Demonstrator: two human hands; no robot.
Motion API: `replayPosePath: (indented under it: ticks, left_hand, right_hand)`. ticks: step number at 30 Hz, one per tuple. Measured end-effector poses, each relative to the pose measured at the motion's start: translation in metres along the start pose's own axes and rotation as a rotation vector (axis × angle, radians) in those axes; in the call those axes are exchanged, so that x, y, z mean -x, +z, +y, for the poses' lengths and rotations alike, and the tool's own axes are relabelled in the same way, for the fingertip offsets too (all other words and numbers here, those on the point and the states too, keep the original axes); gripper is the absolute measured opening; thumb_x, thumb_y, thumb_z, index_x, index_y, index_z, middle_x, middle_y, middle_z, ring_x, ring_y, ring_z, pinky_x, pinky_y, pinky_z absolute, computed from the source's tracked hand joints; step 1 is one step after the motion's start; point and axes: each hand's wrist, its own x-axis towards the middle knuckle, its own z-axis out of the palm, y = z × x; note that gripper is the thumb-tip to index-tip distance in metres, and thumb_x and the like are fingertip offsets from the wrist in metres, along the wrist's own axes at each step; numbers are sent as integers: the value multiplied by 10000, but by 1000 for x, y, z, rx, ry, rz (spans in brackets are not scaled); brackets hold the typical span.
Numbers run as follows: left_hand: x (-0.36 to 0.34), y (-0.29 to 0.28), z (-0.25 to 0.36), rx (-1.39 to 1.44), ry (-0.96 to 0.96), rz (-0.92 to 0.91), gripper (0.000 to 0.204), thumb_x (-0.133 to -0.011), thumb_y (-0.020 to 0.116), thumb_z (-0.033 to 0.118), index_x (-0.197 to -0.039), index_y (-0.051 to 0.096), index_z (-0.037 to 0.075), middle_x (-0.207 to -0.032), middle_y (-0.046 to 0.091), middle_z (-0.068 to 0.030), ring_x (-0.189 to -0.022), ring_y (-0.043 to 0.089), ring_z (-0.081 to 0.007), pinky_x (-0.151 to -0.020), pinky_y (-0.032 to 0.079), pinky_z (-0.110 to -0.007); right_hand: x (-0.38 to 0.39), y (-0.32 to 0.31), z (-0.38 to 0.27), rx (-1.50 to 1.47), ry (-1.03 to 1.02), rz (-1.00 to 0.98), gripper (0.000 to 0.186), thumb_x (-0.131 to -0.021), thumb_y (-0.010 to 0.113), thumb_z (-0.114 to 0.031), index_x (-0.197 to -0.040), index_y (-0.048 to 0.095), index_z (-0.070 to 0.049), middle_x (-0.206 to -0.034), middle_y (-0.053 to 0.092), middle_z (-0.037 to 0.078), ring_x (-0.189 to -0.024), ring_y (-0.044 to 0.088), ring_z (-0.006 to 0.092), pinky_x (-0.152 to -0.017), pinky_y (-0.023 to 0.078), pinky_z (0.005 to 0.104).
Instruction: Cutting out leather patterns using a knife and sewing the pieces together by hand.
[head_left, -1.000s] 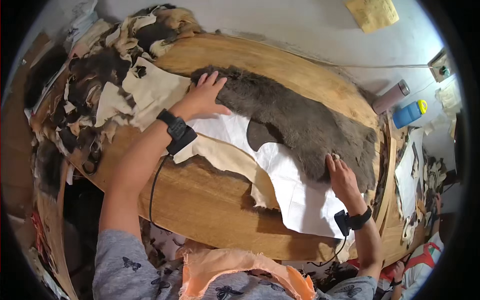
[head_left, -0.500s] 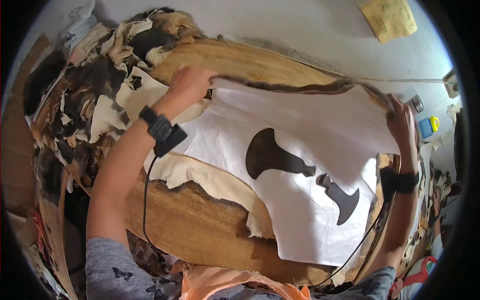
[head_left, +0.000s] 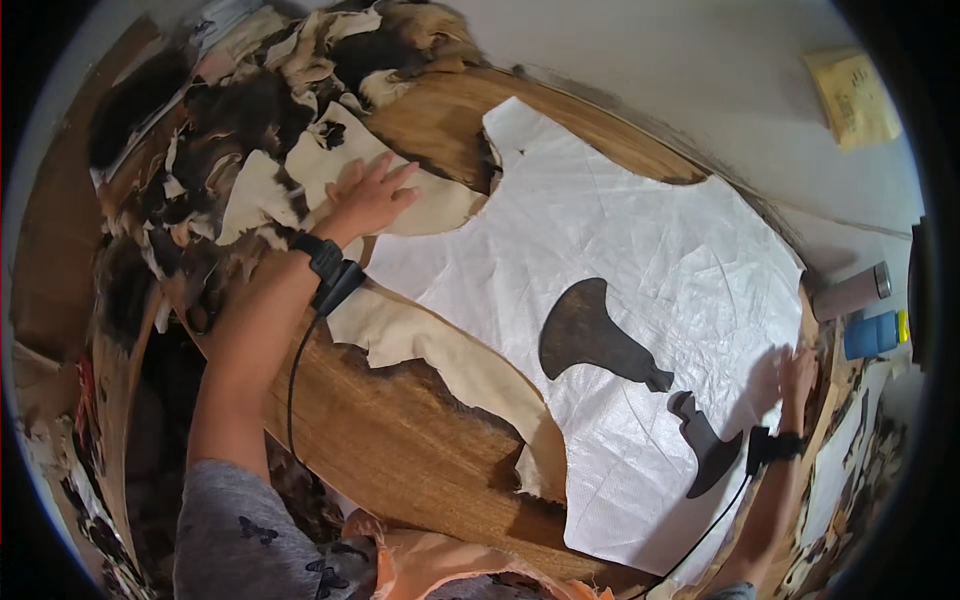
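A large white sheet with a hide-like outline [head_left: 640, 230] lies spread on the wooden board [head_left: 400, 430]. My left hand [head_left: 378, 200] rests with fingers spread on a cream piece of hide [head_left: 440, 190], just beyond the sheet's left edge. At the sheet's right edge, my right hand [head_left: 797, 378] lies with fingers stretched out and nothing visible in them. Between the hands, a dark fan-shaped flat piece with a notched neck [head_left: 590, 335] sits on the sheet. A smaller dark flared piece [head_left: 708, 445] lies beside it, nearer my right wrist.
Hide scraps with black and brown fur [head_left: 230, 130] are heaped at the far left. Another cream hide edge [head_left: 450, 360] shows below the sheet. A tumbler [head_left: 850, 292] and a blue container [head_left: 872, 336] stand at the right. Yellowish paper [head_left: 855, 98] is on the wall.
The sheet's far edge, held raised by both hands before, now lies down. My left hand has let go and spread; my right hand has come nearer along the right edge. The view has shifted.
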Motion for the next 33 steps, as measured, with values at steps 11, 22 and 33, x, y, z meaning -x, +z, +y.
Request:
replayPosePath:
  ticks: [11,22,33]
  left_hand:
    - [11,43,-40,-23,-35,-122,384,-892,433,347,-1267,469,267,-1474,180,-91,-1319,134,-444,-1003,183,-630]
    - [23,-1,-20,30,-265,-225,638,-822,400,632,-1384,267,361,-1506,73,-79,-1341,19,-440,-921,105,-741]
    - [6,-16,-19,52,-187,-400,683,-841,368,625,-1423,218,300,-1501,42,-162,-1366,-18,-396,-1091,55,-490]
  right_hand:
    - [43,-17,-37,-404,247,-59,303,-932,401,-232,-971,531,39,-939,587,217,-868,569,333,-753,426,371]
    - [28,17,-9,-434,168,30,247,-937,388,-199,-939,520,10,-825,563,159,-736,526,242,-675,425,329]
    - [42,15,12,-454,46,27,226,-919,408,-194,-982,522,-10,-809,552,158,-767,555,293,-694,436,372]
